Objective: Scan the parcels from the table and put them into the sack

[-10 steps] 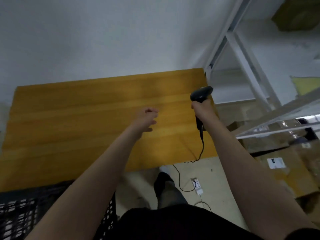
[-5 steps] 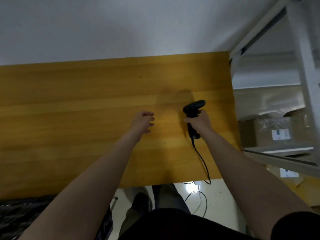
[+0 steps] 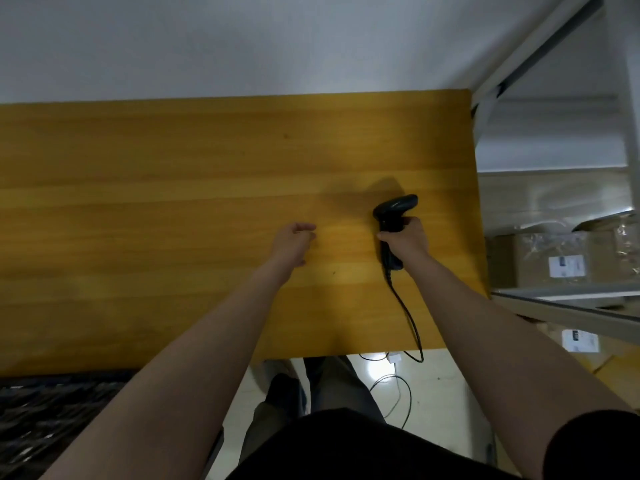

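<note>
The right hand (image 3: 407, 242) grips the scanner (image 3: 393, 211) by its handle, low over the desk (image 3: 173, 202). The scanner's long axis runs from the person toward the wall, head at the far end, and its cable (image 3: 408, 313) trails off the near edge. The left hand (image 3: 292, 242) hovers just beside it, fingers loosely curled and holding nothing. The only parcels in view are labelled cardboard boxes (image 3: 554, 261) on the shelf (image 3: 561, 292) past the desk's right edge. They lie nearer the busy right hand, so the free left hand would probably have to reach across.
</note>
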